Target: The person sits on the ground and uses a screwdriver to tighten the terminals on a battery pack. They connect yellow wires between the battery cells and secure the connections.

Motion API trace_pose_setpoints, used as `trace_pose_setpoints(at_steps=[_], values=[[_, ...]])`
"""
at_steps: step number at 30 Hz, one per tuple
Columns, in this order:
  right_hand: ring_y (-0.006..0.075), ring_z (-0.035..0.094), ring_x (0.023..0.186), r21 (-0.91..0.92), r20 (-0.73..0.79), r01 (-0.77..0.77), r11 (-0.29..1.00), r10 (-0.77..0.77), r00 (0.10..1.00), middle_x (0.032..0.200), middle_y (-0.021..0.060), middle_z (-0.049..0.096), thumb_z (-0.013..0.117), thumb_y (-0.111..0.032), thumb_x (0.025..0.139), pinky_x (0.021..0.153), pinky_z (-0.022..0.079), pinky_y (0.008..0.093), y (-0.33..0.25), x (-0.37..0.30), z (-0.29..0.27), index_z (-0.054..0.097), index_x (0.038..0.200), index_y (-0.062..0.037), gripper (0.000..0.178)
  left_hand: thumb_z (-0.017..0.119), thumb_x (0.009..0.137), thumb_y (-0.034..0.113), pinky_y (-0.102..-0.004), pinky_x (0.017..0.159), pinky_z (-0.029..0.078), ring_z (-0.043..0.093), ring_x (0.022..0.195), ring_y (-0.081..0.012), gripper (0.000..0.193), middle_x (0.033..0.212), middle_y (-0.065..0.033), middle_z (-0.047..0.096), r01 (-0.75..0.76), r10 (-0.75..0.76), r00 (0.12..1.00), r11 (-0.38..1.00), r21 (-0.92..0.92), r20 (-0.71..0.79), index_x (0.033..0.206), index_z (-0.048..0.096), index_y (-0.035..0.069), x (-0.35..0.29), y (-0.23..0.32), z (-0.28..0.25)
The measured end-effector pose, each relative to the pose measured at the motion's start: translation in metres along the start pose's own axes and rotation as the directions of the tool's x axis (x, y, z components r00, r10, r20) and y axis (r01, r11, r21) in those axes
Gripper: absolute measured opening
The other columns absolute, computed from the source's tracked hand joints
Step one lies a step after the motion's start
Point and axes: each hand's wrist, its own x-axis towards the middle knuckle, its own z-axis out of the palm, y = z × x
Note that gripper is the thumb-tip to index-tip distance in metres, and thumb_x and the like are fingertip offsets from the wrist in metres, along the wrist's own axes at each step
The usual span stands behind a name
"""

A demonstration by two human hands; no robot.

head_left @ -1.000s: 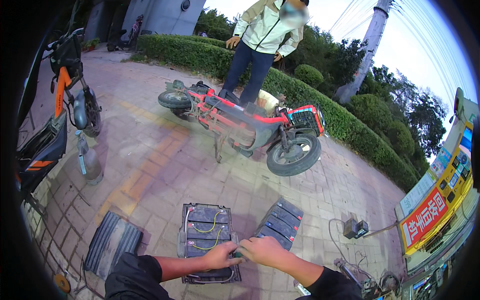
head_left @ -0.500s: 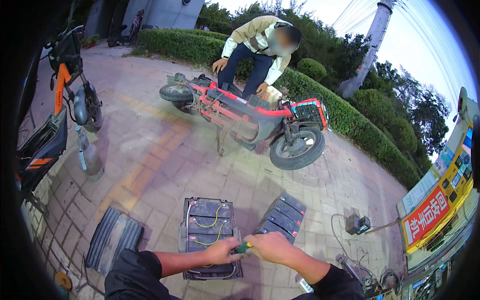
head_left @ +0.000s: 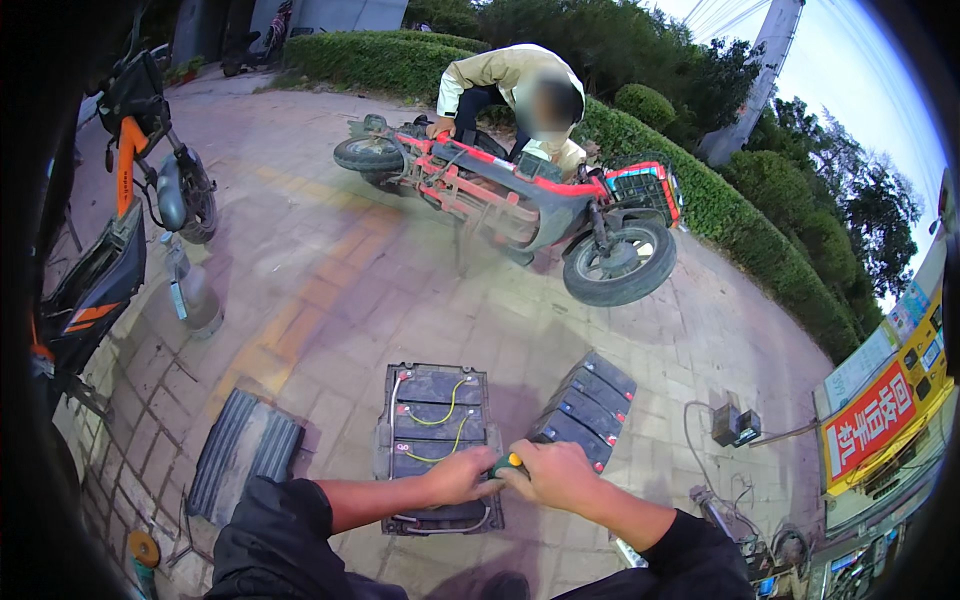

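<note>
Screwdriver gripped in right hand, green handle closed in fist, tip angled down at battery pack on paving; left hand curled beside tip, likely steadying it.

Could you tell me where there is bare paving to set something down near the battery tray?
Free paving lies between the battery tray and the red scooter, and left of it toward the plastic bottle. It is crowded where both hands, left and right, meet at the screwdriver, and right by the charger cables.
</note>
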Motion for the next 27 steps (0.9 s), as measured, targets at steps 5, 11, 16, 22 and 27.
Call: trace_pose_setpoints(at_steps=[5, 11, 16, 22, 27], values=[[0.0252, 0.062, 0.08, 0.561, -0.185, 0.445, 0.697, -0.419, 0.889, 0.081, 0.0086, 0.063, 0.076, -0.015, 0.075, 0.071, 0.049, 0.0344, 0.022, 0.017, 0.014, 0.06, 0.084, -0.0042, 0.021, 0.066, 0.079, 0.019, -0.0427, 0.081, 0.047, 0.057, 0.097, -0.0392, 0.034, 0.105, -0.0202, 0.059, 0.043, -0.032, 0.996, 0.988, -0.15, 0.078, 0.108, 0.056, 0.003, 0.0, 0.016, -0.009], [0.0092, 0.05, 0.058, 0.978, 0.094, 0.012, 0.21, -0.483, 0.871, 0.061, 0.0021, 0.057, 0.071, -0.001, 0.075, 0.054, 0.04, 0.026, 0.05, 0.046, 0.059, 0.055, 0.061, -0.0028, 0.022, 0.066, 0.079, 0.012, -0.0372, 0.082, 0.047, 0.061, 0.096, -0.0313, 0.029, 0.105, -0.0168, 0.062, 0.154, -0.142, 0.988, 0.951, -0.268, 0.067, 0.104, 0.058, 0.002, -0.005, 0.009, 0.001], [0.0102, 0.046, 0.051, 0.922, -0.234, 0.239, 0.304, -0.052, 0.971, 0.056, 0.0027, 0.052, 0.064, -0.009, 0.08, 0.048, 0.037, 0.0267, 0.021, 0.029, 0.071, 0.055, 0.063, 0.0004, 0.021, 0.069, 0.083, 0.022, -0.0361, 0.079, 0.048, 0.061, 0.09, -0.0305, 0.031, 0.097, -0.0153, 0.062, 0.188, -0.216, 0.976, 0.902, -0.388, -0.03, 0.103, 0.058, 0.001, -0.01, 0.013, 0.007], [0.0133, 0.055, 0.054, 0.87, -0.377, 0.321, 0.374, 0.084, 0.922, 0.061, 0.0073, 0.059, 0.067, -0.014, 0.079, 0.052, 0.043, 0.0289, 0.01, 0.027, 0.082, 0.061, 0.069, -0.0017, 0.017, 0.067, 0.08, 0.011, -0.0348, 0.081, 0.048, 0.061, 0.094, -0.0287, 0.023, 0.101, -0.0151, 0.062, 0.241, -0.254, 0.967, 0.925, -0.294, -0.008, 0.1, 0.059, 0.002, -0.02, 0.01, 0.005], [0.0109, 0.05, 0.053, 0.959, -0.188, 0.268, 0.097, -0.49, 0.851, 0.059, 0.0019, 0.056, 0.07, -0.008, 0.074, 0.052, 0.041, 0.0271, 0.044, 0.047, 0.073, 0.054, 0.062, -0.0035, 0.021, 0.068, 0.076, 0.008, -0.0343, 0.081, 0.048, 0.062, 0.096, -0.0275, 0.026, 0.102, -0.0144, 0.062, 0.308, -0.308, 0.95, 0.889, -0.34, 0.054, 0.1, 0.06, 0.003, -0.019, 0.015, 0.003]])
